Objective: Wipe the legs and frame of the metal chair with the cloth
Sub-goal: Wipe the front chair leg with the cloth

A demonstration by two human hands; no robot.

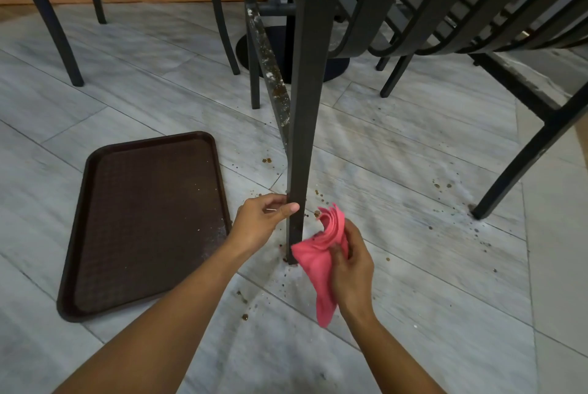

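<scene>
A dark metal chair leg (307,100) runs down the middle of the view to the floor. My left hand (259,221) grips it near the bottom, thumb across its front face. Just right of the leg's foot, my right hand (351,269) holds a crumpled pink cloth (321,256), which touches the leg's lower right side. Behind it, a second leg (270,72) of the chair is spattered with white and brown grime. The curved slatted seat frame (423,11) fills the upper right, and another leg (521,158) slants to the floor at the right.
A dark brown tray (146,221) lies flat on the pale tiled floor at the left. Brown splashes (318,212) dot the tiles around the leg. Another dark chair (60,30) stands at the back left, and a round table base (286,53) behind the legs.
</scene>
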